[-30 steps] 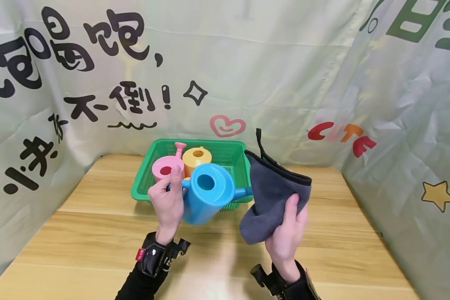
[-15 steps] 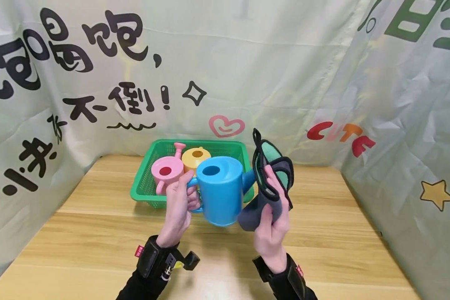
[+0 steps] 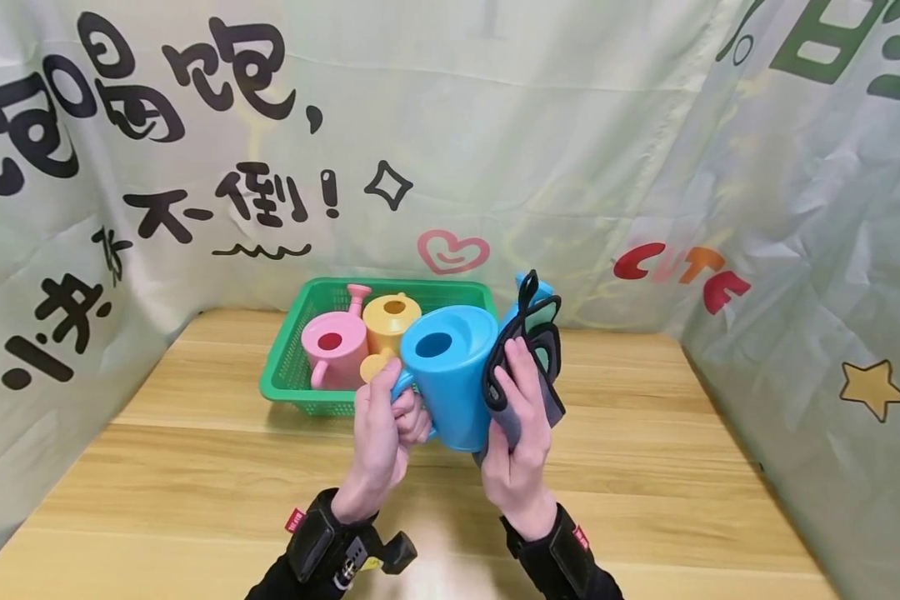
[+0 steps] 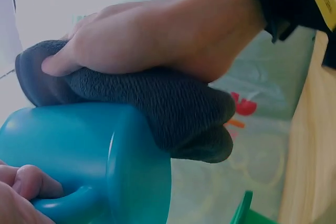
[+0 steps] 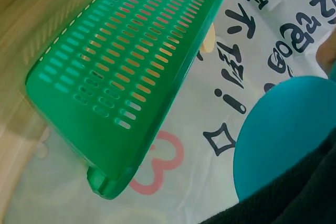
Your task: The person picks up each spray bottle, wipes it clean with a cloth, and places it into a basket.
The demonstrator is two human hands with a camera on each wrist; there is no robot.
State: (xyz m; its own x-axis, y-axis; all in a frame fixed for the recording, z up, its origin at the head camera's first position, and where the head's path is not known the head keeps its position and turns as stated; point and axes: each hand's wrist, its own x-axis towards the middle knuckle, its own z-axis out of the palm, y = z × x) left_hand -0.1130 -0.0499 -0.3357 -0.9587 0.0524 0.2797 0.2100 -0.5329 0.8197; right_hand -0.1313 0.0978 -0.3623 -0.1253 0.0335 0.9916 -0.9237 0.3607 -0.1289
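My left hand (image 3: 386, 433) grips the handle of a blue toy watering can (image 3: 453, 379), lifted above the table in front of the basket. Its spout points away to the right and is partly hidden. With my right hand (image 3: 521, 433) I hold a folded dark grey cloth (image 3: 547, 392), black-edged with a green lining, against the can's right side. In the left wrist view the cloth (image 4: 157, 103) lies along the can's wall (image 4: 63, 135), under the right hand's thumb. The right wrist view shows the can's round base (image 5: 289, 129) and a dark strip of cloth (image 5: 283, 198).
A green plastic basket (image 3: 273, 379) stands on the wooden table (image 3: 195, 483) behind the hands. In it are a pink watering can (image 3: 341, 367) and a yellow one (image 3: 382, 321). A printed fabric backdrop (image 3: 555, 125) encloses the table at the back and sides.
The blue can has moved right and turned, its spout now pointing away. My right hand has brought the cloth left from beside the spout onto the can's side, folding it on the way.
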